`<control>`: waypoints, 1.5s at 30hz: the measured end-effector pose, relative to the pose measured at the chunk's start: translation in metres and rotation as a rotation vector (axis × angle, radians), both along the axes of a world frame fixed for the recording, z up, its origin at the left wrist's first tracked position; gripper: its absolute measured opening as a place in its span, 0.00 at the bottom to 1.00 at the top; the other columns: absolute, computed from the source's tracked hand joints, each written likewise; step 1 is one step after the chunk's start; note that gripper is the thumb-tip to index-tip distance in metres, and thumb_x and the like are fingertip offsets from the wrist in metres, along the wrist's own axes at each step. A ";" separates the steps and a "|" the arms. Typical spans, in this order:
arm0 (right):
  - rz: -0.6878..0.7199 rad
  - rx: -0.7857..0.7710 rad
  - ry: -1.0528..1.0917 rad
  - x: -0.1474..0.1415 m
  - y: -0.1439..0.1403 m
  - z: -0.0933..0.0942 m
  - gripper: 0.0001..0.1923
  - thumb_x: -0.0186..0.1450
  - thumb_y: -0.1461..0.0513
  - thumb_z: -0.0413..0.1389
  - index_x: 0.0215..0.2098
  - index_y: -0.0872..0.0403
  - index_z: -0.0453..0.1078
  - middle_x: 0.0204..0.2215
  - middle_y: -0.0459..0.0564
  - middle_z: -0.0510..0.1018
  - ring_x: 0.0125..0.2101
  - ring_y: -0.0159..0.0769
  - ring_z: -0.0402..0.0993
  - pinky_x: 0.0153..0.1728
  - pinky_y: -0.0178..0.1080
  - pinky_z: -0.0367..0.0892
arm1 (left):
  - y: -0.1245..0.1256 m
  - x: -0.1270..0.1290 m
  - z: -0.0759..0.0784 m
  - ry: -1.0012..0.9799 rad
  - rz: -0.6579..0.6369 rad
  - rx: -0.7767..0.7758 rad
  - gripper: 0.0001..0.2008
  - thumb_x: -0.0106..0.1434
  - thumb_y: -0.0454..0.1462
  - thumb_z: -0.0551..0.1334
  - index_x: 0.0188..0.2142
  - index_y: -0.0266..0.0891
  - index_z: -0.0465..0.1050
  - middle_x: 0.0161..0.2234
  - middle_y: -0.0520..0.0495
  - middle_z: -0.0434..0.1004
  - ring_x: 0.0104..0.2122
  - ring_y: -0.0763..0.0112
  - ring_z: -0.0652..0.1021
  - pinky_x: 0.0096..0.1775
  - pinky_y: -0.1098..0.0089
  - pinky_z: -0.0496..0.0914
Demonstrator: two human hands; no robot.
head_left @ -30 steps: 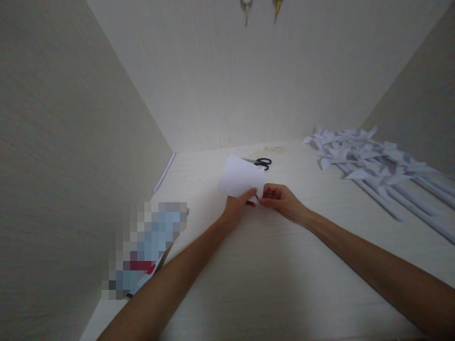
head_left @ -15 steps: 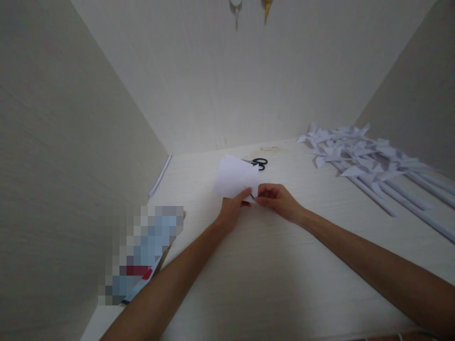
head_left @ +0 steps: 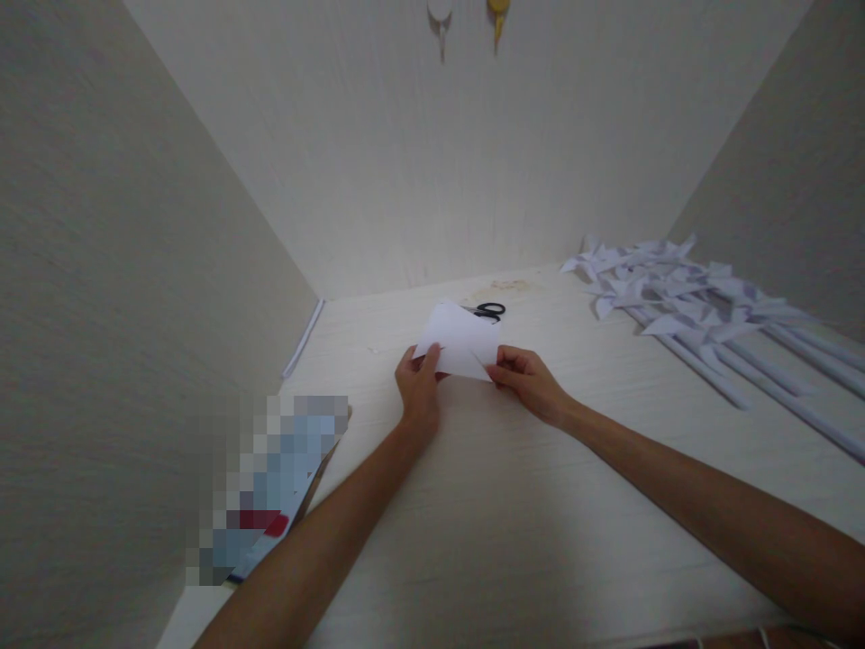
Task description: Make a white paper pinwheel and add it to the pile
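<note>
A white sheet of paper (head_left: 461, 338) lies low over the pale wooden table (head_left: 514, 505), held between both hands. My left hand (head_left: 419, 388) pinches its near left edge, thumb on top. At the sheet's near right corner my right hand (head_left: 531, 380) grips the paper with fingers curled. Black-handled scissors (head_left: 487, 310) lie just behind the paper, partly hidden by it.
Several white paper pinwheels on long rolled sticks (head_left: 696, 311) lie in a pile at the right. A blurred package (head_left: 270, 487) rests at the left edge of the table. Walls close the table on three sides; two hooks (head_left: 468, 13) hang on the back wall.
The paper has come down from tilted upright to nearly flat. My left hand shifted left along the near edge, away from my right hand.
</note>
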State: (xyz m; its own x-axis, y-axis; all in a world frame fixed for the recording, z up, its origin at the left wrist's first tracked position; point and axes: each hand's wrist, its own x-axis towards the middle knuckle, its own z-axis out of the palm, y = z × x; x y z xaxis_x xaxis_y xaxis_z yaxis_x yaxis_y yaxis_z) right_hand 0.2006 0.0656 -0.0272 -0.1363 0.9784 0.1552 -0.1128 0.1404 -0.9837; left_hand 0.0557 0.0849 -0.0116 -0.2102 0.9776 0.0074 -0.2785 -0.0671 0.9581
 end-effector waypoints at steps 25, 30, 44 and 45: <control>-0.093 -0.161 0.356 0.000 0.001 0.012 0.13 0.51 0.53 0.57 0.28 0.53 0.66 0.22 0.43 0.72 0.20 0.26 0.64 0.23 0.33 0.58 | -0.004 0.003 -0.001 0.100 -0.170 -0.040 0.09 0.39 0.36 0.67 0.20 0.33 0.71 0.19 0.51 0.71 0.18 0.78 0.69 0.19 0.76 0.62; -0.010 -0.031 0.013 0.001 0.000 0.007 0.12 0.51 0.55 0.58 0.21 0.55 0.66 0.15 0.42 0.69 0.19 0.26 0.62 0.23 0.32 0.56 | -0.005 0.003 0.000 0.145 -0.184 0.000 0.09 0.39 0.37 0.67 0.19 0.33 0.70 0.18 0.52 0.71 0.17 0.78 0.68 0.19 0.76 0.62; 0.083 0.020 -0.071 0.002 -0.002 0.007 0.12 0.55 0.54 0.54 0.23 0.55 0.67 0.16 0.43 0.69 0.19 0.27 0.62 0.24 0.33 0.57 | -0.006 0.005 0.000 0.043 -0.310 -0.018 0.12 0.40 0.37 0.66 0.26 0.33 0.71 0.25 0.48 0.74 0.22 0.73 0.73 0.23 0.72 0.65; 0.090 0.024 -0.071 0.002 -0.002 0.007 0.11 0.55 0.55 0.54 0.23 0.55 0.67 0.16 0.43 0.69 0.19 0.27 0.62 0.24 0.33 0.57 | -0.006 0.005 0.000 0.029 -0.305 -0.021 0.12 0.40 0.37 0.66 0.26 0.33 0.71 0.25 0.48 0.74 0.22 0.73 0.73 0.24 0.72 0.66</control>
